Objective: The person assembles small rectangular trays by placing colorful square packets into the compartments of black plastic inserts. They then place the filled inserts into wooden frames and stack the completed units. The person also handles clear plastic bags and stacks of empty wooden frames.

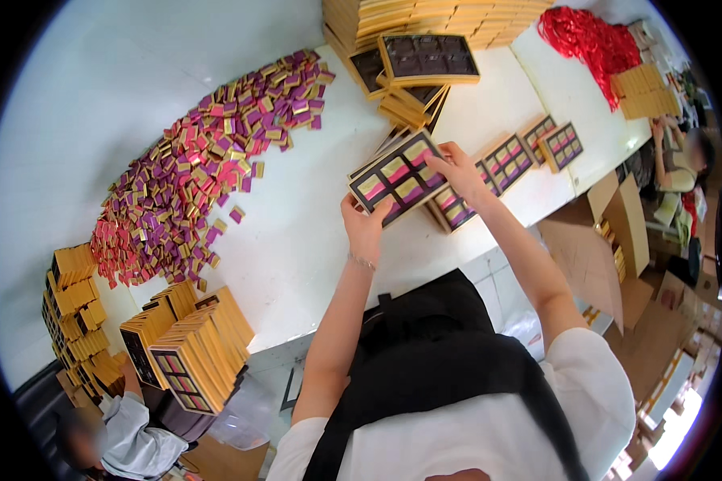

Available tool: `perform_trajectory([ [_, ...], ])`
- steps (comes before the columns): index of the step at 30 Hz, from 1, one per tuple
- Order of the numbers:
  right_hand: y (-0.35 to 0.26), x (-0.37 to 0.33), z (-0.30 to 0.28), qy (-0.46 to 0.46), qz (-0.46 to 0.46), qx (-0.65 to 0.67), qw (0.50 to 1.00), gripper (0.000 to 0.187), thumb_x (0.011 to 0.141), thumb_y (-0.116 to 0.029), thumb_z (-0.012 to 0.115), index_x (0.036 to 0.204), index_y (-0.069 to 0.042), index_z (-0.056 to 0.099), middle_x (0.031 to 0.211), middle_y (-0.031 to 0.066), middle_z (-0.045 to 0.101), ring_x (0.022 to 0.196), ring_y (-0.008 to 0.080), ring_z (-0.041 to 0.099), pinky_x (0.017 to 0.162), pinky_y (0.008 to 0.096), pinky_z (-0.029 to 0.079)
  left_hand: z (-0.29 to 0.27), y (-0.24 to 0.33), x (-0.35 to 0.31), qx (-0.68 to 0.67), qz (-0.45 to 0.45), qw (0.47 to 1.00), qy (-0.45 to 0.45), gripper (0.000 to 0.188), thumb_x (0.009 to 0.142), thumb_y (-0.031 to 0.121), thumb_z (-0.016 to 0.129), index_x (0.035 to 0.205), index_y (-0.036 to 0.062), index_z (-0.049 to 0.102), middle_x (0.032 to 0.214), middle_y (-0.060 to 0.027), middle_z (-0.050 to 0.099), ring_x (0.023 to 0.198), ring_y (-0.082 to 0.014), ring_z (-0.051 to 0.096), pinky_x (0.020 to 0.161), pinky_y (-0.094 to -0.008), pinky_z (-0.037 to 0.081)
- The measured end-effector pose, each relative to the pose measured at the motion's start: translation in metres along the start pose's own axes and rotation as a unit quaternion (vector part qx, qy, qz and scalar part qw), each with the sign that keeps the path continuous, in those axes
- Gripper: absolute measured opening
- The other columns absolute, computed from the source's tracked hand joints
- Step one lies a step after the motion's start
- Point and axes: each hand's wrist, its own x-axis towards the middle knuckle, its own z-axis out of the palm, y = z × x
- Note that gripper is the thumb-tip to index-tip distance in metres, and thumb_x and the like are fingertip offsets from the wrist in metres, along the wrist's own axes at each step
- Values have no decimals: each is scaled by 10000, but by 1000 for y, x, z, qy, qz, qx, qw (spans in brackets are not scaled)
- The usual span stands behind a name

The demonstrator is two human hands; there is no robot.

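Both my hands hold a shallow black tray box with a gold edge, tilted above the white table. Small squares wrapped in gold, pink and purple fill its compartments. My left hand grips its near left corner, thumb on top. My right hand holds the right end, with fingers over the edge. Just beyond it lie stacked boxes with dark, unfilled trays. Filled boxes stand in a row to the right, partly hidden by my right forearm. A large heap of wrapped squares spreads at the left.
Stacks of yellow-sided boxes stand at the table's near left, beside another person in a grey sleeve. Red ribbon lies at the far right, near a second person. An open carton stands right of the table.
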Motion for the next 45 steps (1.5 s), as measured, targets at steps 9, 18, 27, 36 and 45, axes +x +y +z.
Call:
perform_trajectory([
  [9, 40, 58, -8, -259, 216, 110, 935, 831, 828, -661, 571, 1364, -34, 472, 1364, 117, 506, 1271, 240, 447, 1053, 398, 327, 13, -36, 38, -304, -58, 944, -117, 551, 738, 14, 644, 1274, 28, 521, 1214, -96, 617, 1148, -240, 576, 999, -366, 446],
  [18, 13, 74, 30, -427, 63, -77, 899, 1342, 654, -750, 664, 1446, 135, 40, 1512, 319, 98, 1424, 376, 160, 1144, 424, 212, -35, -26, 2, -286, -176, 942, -27, 601, 706, 169, 679, 1276, 55, 529, 1238, -149, 600, 1180, -401, 525, 958, -754, 241],
  [27, -29, -48, -39, -219, -84, -179, 956, 1025, 741, -577, 701, 1397, 74, 258, 1189, 322, 538, 1080, 439, 564, 948, 421, 453, 6, 25, -81, -329, -68, 933, -129, 760, 677, 116, 659, 1387, 28, 401, 1377, -132, 495, 1276, -310, 470, 1086, -499, 358],
  [36, 5, 32, -303, -11, 47, 275, 960, 625, 858, -296, 689, 1329, -12, 394, 1202, 122, 592, 1081, 218, 599, 926, 338, 474, 326, 99, 38, -74, -110, 926, -353, 543, 773, 92, 642, 1289, 29, 482, 1154, -101, 614, 1008, -215, 619, 873, -372, 509],
  [45, 62, 194, -311, 45, 180, 403, 896, 912, 781, -688, 593, 1510, -283, 224, 1519, 118, 244, 1367, 301, 227, 1103, 579, 112, 509, 72, 253, 71, -95, 949, -292, 449, 766, 261, 718, 1153, 76, 587, 1086, -66, 630, 977, -206, 590, 838, -385, 469],
])
